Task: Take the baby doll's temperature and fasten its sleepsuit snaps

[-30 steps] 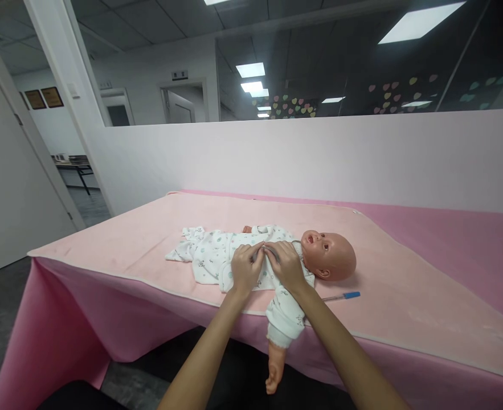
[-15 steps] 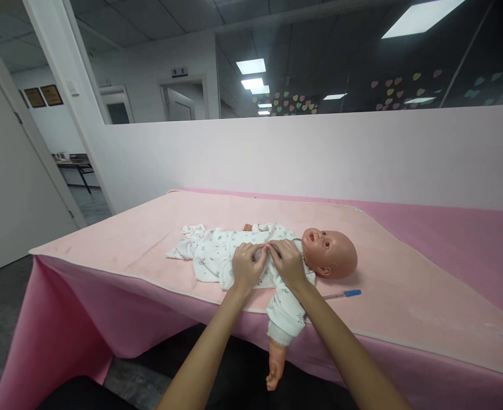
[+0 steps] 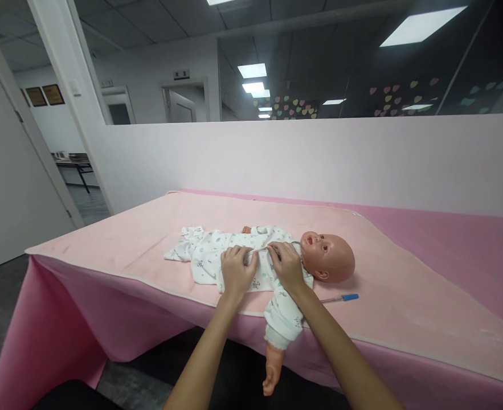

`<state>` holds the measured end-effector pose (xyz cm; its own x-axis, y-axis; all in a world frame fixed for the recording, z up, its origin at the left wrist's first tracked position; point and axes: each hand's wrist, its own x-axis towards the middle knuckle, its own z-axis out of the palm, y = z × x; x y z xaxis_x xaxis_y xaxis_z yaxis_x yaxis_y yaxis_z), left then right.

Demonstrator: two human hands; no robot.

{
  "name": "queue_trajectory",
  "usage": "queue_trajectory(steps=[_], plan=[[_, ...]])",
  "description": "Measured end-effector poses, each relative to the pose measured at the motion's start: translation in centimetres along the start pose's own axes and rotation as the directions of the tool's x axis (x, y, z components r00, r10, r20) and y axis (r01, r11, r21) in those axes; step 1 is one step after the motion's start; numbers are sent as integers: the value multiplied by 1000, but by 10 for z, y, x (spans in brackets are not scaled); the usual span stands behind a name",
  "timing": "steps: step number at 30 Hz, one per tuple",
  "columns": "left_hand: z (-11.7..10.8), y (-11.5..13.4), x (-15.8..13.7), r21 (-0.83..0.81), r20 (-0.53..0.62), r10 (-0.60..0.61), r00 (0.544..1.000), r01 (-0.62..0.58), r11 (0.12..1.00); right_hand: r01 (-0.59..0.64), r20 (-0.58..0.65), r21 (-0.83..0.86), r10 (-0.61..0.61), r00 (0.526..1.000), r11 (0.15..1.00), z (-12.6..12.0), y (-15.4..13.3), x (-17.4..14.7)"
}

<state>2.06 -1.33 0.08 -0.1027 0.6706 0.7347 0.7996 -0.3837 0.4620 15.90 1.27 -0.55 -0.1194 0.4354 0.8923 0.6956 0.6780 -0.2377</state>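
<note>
l hand (image 3: 237, 272) & r hand (image 3: 289, 266) pinch doll outfit (image 3: 207, 263)

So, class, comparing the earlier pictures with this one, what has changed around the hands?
The left hand has moved left, away from the right hand, so their fingertips no longer meet over the patterned clothing. Whether either let go of fabric is unclear. The doll's head and blue-ended pen stayed put.

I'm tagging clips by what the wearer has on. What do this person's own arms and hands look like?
The left hand and right hand are ungloved, with no rings visible. The left forearm and right forearm are bare: no sleeve, watch, bracelet or marking shows. The upper arms are out of view.
</note>
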Motion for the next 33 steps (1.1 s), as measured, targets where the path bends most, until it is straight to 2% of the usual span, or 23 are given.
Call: queue_trajectory(steps=[6, 33], plan=[[-12, -8, -2, -14, -3, -70, 998, 70, 997, -17, 5, -6, 17, 1000, 1000, 2, 1, 0], [-12, -6, -5, -47, 19, -60, 998, 60, 997, -20, 4, -11, 20, 1000, 1000, 2, 1, 1]])
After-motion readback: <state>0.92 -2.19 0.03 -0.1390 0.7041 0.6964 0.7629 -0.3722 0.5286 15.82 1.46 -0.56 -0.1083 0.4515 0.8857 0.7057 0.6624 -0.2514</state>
